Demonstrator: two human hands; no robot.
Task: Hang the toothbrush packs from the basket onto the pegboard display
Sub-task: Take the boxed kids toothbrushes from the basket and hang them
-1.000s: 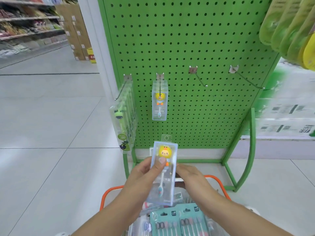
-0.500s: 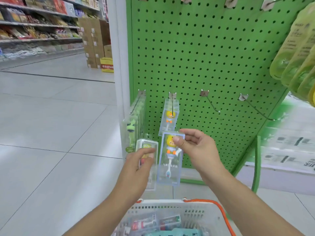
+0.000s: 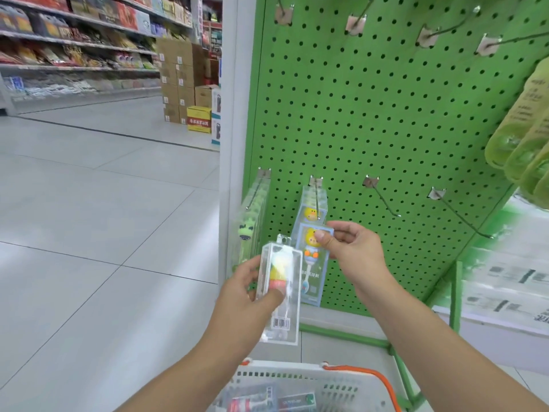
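Observation:
My left hand grips a clear toothbrush pack seen from its back, with a barcode low on it. My right hand pinches the top of a blue-edged pack with a yellow duck toothbrush, held just below the second hook of the green pegboard. One duck pack hangs on that hook. Green frog packs fill the leftmost hook. The white basket sits at the bottom with more packs inside.
Two bare hooks stick out to the right of the hung packs, with more bare hooks along the top. Yellow-green bottles hang at the right edge. A white pillar borders the board; shelves and cartons stand far left.
The view has tilted up and closer to the board. My right hand lifted the duck pack nearer the second hook. My left hand raised the clear pack and turned its back to me.

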